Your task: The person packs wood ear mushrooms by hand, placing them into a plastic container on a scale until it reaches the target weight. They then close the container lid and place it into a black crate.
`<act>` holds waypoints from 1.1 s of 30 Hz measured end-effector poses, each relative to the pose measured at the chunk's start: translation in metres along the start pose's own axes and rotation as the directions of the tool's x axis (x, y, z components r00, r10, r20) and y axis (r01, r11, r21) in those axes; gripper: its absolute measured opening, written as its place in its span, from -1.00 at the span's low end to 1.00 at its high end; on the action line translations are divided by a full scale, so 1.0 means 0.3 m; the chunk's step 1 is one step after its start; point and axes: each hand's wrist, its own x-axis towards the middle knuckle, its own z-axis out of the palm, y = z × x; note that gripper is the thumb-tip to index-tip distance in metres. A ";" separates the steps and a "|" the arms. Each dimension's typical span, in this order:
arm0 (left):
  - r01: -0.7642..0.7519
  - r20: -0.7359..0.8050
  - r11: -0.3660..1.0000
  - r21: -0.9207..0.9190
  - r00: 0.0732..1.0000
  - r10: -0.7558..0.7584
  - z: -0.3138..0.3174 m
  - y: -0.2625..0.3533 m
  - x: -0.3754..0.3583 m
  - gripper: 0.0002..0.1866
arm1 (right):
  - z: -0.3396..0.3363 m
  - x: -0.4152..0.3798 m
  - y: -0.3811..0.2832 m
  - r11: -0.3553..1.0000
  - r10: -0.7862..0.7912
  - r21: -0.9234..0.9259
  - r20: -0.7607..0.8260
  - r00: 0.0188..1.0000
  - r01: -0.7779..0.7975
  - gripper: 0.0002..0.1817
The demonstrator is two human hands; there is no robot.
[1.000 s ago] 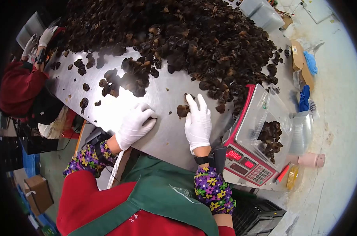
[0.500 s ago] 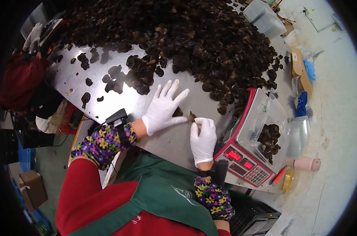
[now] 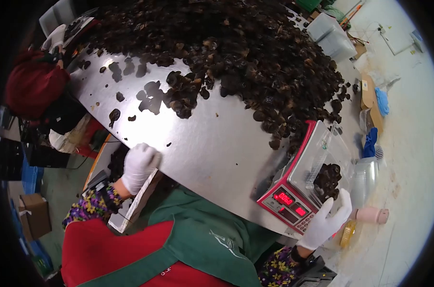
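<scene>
My left hand, in a white glove, is curled closed at the table's front edge, above an open box with dark pieces in it. What its fingers hold, if anything, is hidden. My right hand, also gloved, has thumb and fingers apart at the near right corner of a red electronic scale. On the scale sits a clear plastic container holding dark wood ear mushrooms. The fingertips of my right hand are right by the container's near edge.
A large heap of wood ear mushrooms covers the back of the metal table. Clear containers stand at the back right. A pink cylinder lies right of the scale. A co-worker's sleeve is at the far left.
My left hand has moved left off the tabletop to the box and curled. My right hand has let go of a small mushroom piece and moved right to the scale.
</scene>
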 end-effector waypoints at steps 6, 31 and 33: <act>0.219 -0.269 0.920 0.325 0.954 -0.132 -0.130 -0.100 -0.059 -0.75 | 0.107 -0.150 -0.208 0.908 -0.281 0.363 0.157 0.947 0.209 -0.64; 0.122 0.122 0.735 -0.667 0.991 -0.053 0.024 0.152 0.521 -0.78 | 0.425 -0.436 -0.274 0.805 -0.402 0.581 0.380 0.833 0.123 -0.70; 0.114 0.005 0.766 -0.632 0.990 -0.144 0.032 0.067 0.470 -0.80 | 0.424 -0.435 -0.276 0.802 -0.397 0.585 0.379 0.836 0.116 -0.70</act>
